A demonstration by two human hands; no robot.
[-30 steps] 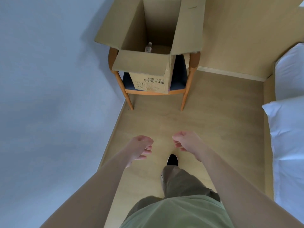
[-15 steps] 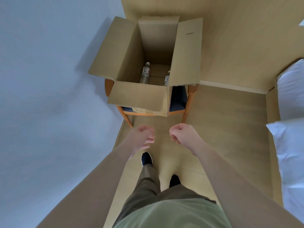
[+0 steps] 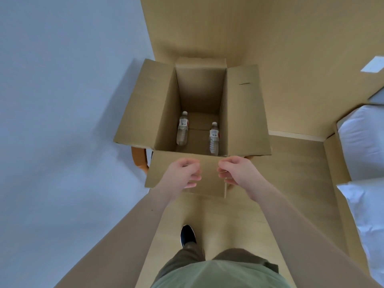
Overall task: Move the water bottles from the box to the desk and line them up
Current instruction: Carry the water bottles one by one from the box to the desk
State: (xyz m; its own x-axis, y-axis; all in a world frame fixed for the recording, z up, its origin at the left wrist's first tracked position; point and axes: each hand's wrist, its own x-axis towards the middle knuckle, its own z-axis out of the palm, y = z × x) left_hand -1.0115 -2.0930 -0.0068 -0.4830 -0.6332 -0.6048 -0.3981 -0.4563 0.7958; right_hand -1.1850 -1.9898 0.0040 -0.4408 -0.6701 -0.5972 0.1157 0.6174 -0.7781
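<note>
An open cardboard box (image 3: 245, 113) stands on a wooden chair, its four flaps spread outward. Two clear water bottles stand upright on its floor: one bottle (image 3: 182, 129) by the left wall, the other bottle (image 3: 214, 138) by the right wall. My left hand (image 3: 184, 173) and my right hand (image 3: 235, 170) hover side by side over the near flap, fingers loosely curled and holding nothing. Both hands are above and short of the box opening, apart from the bottles. No desk is in view.
The wooden chair (image 3: 140, 161) under the box shows only an orange armrest at the left. A pale wall runs along the left, a beige wall behind the box. A bed with white pillows (image 3: 365, 150) lies at the right. Wooden floor (image 3: 291, 183) lies underfoot.
I have walked up to the box, which now sits directly below me with both bottles fully visible. Both hands have come forward over the near flap, still holding nothing.
</note>
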